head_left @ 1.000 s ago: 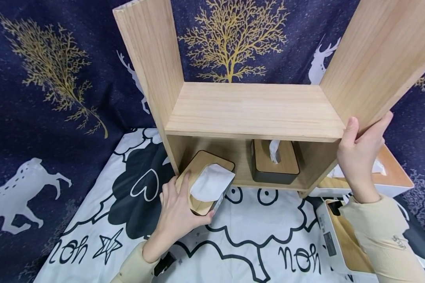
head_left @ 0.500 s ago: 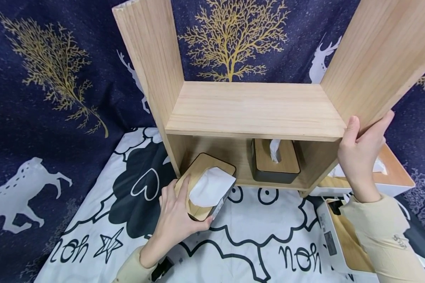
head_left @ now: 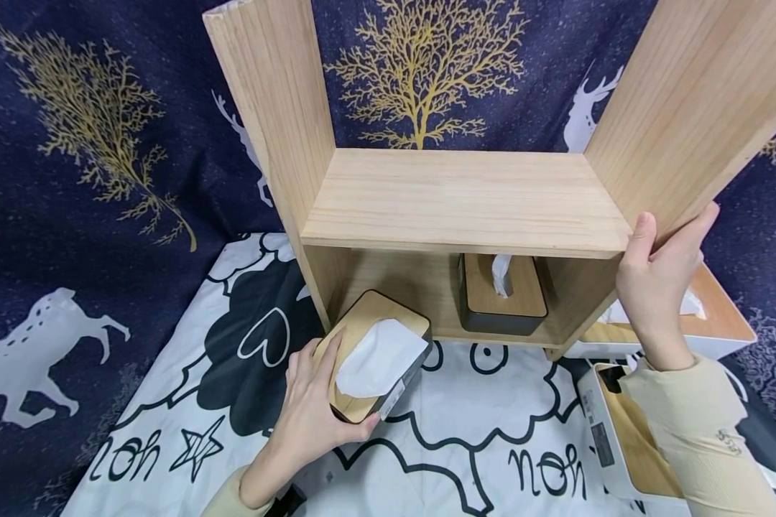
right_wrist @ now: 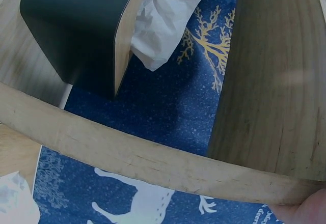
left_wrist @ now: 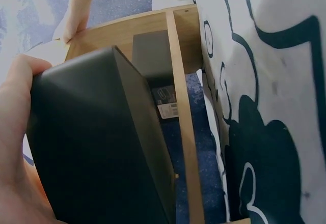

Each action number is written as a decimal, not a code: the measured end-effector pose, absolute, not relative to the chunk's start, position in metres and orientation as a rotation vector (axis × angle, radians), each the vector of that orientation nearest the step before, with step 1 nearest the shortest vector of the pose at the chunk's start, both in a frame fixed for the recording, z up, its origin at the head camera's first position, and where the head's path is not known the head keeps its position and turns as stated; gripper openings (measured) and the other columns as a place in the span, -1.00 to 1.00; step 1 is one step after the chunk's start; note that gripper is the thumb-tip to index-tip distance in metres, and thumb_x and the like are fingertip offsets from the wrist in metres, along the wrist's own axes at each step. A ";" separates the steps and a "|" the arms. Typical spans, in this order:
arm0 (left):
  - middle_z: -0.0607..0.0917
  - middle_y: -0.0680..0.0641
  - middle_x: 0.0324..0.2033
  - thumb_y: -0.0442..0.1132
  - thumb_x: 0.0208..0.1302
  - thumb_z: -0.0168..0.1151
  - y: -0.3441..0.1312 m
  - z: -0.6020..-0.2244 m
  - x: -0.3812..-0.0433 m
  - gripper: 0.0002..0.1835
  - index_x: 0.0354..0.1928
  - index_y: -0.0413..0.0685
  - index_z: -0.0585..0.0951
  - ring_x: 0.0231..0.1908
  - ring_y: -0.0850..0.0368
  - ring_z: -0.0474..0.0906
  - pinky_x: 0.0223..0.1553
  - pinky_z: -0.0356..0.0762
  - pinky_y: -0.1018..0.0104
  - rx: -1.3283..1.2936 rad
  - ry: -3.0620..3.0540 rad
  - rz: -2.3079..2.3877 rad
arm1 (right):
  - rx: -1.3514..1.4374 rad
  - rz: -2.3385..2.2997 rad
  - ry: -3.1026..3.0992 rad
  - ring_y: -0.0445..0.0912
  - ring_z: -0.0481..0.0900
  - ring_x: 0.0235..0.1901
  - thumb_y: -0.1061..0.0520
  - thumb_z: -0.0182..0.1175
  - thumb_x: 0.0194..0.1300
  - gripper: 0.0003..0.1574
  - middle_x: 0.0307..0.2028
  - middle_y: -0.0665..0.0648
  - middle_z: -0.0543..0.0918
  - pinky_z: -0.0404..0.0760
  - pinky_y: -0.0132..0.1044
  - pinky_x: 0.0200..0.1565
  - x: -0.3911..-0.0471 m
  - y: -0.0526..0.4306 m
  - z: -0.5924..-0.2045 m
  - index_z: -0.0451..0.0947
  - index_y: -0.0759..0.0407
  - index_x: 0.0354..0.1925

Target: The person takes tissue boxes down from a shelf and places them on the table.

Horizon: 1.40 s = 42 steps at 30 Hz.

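In the head view my left hand [head_left: 313, 402] grips a black tissue box [head_left: 378, 359] with a wooden lid, thumb on the near side and fingers along the left edge. A white tissue [head_left: 380, 357] sticks out of its lid. The box is tilted at the lower left front of a wooden shelf [head_left: 465, 201]. Its dark side [left_wrist: 97, 132] fills much of the left wrist view. My right hand [head_left: 662, 276] holds the front edge of the shelf's right upright. A second black tissue box [head_left: 503, 301] stands in the lower compartment, toward the right.
Right of the shelf, a white box with a wooden top [head_left: 718, 323] holds tissue. Nearer, another white box [head_left: 598, 431] lies partly behind my right sleeve. A patterned white cloth [head_left: 427, 431] covers the surface; a dark blue cloth [head_left: 136, 215] hangs behind.
My left hand has drawn the tissue box toward me, slightly down and left, out of the shelf's lower compartment. My right hand stays on the upright.
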<state>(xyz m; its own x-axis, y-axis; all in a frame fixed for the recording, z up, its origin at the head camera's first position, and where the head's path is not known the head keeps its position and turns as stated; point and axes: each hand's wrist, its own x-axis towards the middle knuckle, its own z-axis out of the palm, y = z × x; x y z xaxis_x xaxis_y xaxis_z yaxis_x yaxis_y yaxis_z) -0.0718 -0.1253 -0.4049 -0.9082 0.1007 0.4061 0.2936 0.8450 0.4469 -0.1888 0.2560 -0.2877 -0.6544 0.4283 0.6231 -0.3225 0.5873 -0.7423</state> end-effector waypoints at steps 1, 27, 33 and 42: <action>0.34 -0.35 0.19 0.28 -0.49 0.49 -0.127 -0.405 -0.070 0.26 0.41 -0.04 0.27 0.14 -0.22 0.23 0.05 0.36 -0.21 -0.295 -2.651 -0.732 | -0.086 1.138 -1.984 -0.07 0.42 0.27 0.04 -0.06 0.43 -0.39 0.28 0.19 0.39 0.34 -0.10 0.31 -0.189 0.256 -0.288 0.05 -0.04 0.37; 0.34 -0.24 0.18 0.21 -0.65 0.57 -0.154 -0.418 -0.039 0.34 0.45 0.19 0.24 0.11 -0.10 0.25 -0.03 0.34 -0.16 -0.286 -2.669 -0.786 | -0.101 1.142 -1.983 -0.10 0.42 0.27 0.04 -0.06 0.43 -0.40 0.28 0.17 0.39 0.34 -0.14 0.32 -0.188 0.256 -0.287 0.06 -0.03 0.37; 0.33 -0.23 0.19 0.21 -0.64 0.58 -0.159 -0.420 -0.034 0.33 0.44 0.20 0.24 0.08 -0.08 0.24 -0.07 0.34 -0.15 -0.273 -2.661 -0.782 | -0.096 1.154 -1.986 -0.09 0.40 0.29 0.04 -0.06 0.43 -0.39 0.29 0.16 0.38 0.31 -0.10 0.33 -0.188 0.256 -0.286 0.05 -0.03 0.37; 0.38 -0.20 0.18 0.19 -0.67 0.60 -0.176 -0.426 -0.031 0.35 0.43 0.12 0.26 0.04 0.05 0.23 -0.08 0.25 -0.02 -0.298 -2.627 -0.804 | -0.099 1.158 -1.980 -0.09 0.40 0.28 0.05 -0.07 0.43 -0.39 0.29 0.16 0.37 0.32 -0.10 0.33 -0.188 0.256 -0.287 0.05 -0.04 0.38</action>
<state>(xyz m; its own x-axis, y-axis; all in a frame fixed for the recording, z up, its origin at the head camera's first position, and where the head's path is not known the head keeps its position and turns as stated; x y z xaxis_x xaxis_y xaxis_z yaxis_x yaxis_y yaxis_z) -0.0308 -0.1763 -0.4262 -0.9070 0.0903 0.4114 0.3050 0.8144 0.4937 -0.1882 0.2557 -0.2867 -0.6601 0.4392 0.6094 -0.3161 0.5735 -0.7558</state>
